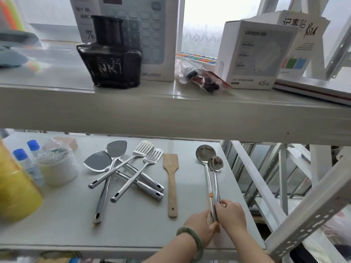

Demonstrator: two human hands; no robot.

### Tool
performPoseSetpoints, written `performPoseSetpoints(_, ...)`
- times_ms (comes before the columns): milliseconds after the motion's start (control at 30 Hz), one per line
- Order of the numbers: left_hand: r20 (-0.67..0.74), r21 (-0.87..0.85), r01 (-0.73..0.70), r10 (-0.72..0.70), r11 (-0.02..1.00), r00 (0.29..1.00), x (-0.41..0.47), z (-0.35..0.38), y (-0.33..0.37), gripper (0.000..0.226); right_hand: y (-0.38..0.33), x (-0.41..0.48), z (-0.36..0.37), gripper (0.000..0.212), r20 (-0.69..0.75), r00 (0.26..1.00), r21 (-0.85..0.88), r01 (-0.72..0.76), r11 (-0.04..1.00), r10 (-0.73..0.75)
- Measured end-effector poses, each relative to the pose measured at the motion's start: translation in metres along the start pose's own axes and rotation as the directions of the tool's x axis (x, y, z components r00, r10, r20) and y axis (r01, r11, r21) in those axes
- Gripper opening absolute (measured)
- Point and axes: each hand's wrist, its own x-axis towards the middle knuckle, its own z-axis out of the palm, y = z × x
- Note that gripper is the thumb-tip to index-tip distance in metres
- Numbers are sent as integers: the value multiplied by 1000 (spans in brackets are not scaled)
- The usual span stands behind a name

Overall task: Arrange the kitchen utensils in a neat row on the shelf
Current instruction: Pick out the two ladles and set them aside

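Observation:
On the lower shelf (133, 228) two steel ladles lie side by side at the right: a larger ladle (204, 152) and a smaller ladle (215, 164) overlapping it. My left hand (201, 224), with a green bangle on the wrist, pinches the larger ladle's handle end. My right hand (231, 213) grips the smaller ladle's handle. A wooden spatula (171, 179) lies straight to their left. Further left, two solid steel turners (98, 162) and two slotted turners (152, 154) lie crossed in a pile.
Left on the lower shelf stand a white tub (58, 168), two blue-capped bottles (28, 162) and a yellow container (15, 194). The upper shelf holds an ink bottle (112, 59), boxes (252, 56) and a plastic bag. A white slotted metal frame (296, 224) slants at the right.

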Motion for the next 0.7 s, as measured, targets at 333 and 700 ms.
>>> performPoseSetpoints(333, -161, 38, -217, 220, 976, 962, -18, -64, -46, 37, -35, -10, 15, 41, -120, 988, -97, 83, 992, -94)
performPoseSetpoints(700, -679, 128, 288, -128, 949, 723, -19, -205, -180, 29, -163, -66, 108, 52, 342, 917, 345, 79, 935, -204)
